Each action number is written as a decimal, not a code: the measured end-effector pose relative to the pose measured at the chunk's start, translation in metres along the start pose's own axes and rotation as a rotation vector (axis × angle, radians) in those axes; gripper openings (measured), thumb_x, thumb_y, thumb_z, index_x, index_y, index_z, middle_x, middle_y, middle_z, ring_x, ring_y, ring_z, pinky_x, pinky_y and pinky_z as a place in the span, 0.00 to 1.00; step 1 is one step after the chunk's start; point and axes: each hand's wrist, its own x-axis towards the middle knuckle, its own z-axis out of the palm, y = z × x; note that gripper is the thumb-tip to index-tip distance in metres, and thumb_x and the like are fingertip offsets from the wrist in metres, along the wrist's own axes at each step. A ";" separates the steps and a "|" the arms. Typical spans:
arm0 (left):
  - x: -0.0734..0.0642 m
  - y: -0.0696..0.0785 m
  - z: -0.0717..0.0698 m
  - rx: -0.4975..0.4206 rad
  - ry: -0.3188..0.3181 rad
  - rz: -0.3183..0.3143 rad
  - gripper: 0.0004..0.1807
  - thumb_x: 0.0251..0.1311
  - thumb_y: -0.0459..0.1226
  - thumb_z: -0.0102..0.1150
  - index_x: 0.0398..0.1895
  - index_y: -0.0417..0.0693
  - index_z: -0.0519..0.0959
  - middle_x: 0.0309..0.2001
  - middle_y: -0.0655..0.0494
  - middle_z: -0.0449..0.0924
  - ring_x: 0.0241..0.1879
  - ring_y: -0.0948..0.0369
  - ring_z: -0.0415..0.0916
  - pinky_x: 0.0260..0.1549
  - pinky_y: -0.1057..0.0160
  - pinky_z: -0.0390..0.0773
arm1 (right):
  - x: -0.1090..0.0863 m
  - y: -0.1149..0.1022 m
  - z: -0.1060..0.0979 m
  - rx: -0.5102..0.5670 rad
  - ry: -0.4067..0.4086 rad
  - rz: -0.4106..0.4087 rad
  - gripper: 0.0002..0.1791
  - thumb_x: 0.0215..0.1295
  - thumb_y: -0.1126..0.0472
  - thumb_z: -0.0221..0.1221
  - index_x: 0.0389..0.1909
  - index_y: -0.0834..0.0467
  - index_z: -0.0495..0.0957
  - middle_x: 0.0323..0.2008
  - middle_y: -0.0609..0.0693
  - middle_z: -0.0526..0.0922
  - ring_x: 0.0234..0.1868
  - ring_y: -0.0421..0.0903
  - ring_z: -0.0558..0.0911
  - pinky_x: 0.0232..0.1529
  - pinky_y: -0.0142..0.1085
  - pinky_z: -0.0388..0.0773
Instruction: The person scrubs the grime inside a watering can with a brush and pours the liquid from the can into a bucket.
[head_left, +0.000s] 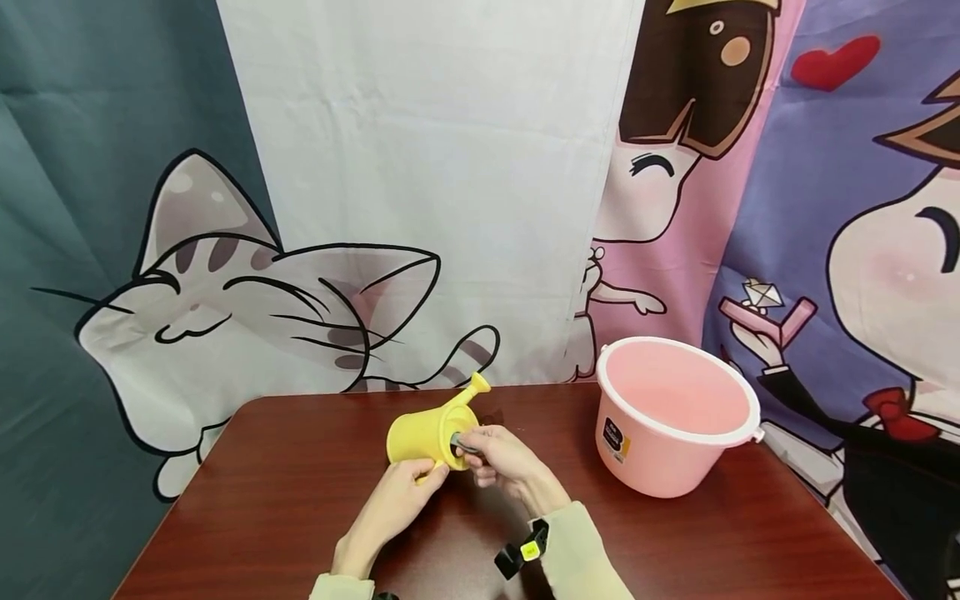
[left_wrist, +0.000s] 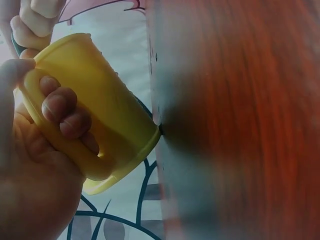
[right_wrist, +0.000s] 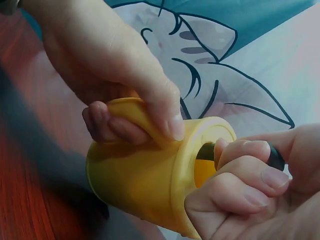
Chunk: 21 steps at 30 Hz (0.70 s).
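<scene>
There is one watering can (head_left: 422, 437), one bucket (head_left: 660, 462), one tool (right_wrist: 276, 157) and one counter (head_left: 247, 500). One left hand (head_left: 397, 502), one right hand (head_left: 506, 462) and two sleeves (head_left: 581, 558) show.

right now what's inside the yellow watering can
A dark slim object, held in the right hand, reaches into the yellow watering can; inner wall shows beside it. Fingers and the can's side cover the object's far end and the can's bottom.
</scene>
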 end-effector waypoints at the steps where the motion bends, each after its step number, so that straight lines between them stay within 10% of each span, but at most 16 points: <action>1: 0.000 0.000 0.000 0.003 -0.001 0.002 0.24 0.69 0.48 0.55 0.14 0.55 0.64 0.15 0.68 0.56 0.16 0.71 0.54 0.19 0.71 0.58 | 0.000 0.000 -0.001 0.015 -0.007 0.000 0.11 0.71 0.61 0.52 0.29 0.63 0.72 0.14 0.45 0.62 0.11 0.37 0.52 0.14 0.29 0.51; 21: -0.001 -0.004 -0.003 -0.054 -0.017 -0.016 0.23 0.69 0.50 0.54 0.16 0.53 0.66 0.17 0.67 0.57 0.18 0.70 0.55 0.20 0.70 0.58 | -0.015 -0.015 -0.021 0.051 -0.110 -0.030 0.14 0.74 0.62 0.50 0.28 0.62 0.74 0.12 0.44 0.60 0.10 0.36 0.55 0.13 0.28 0.50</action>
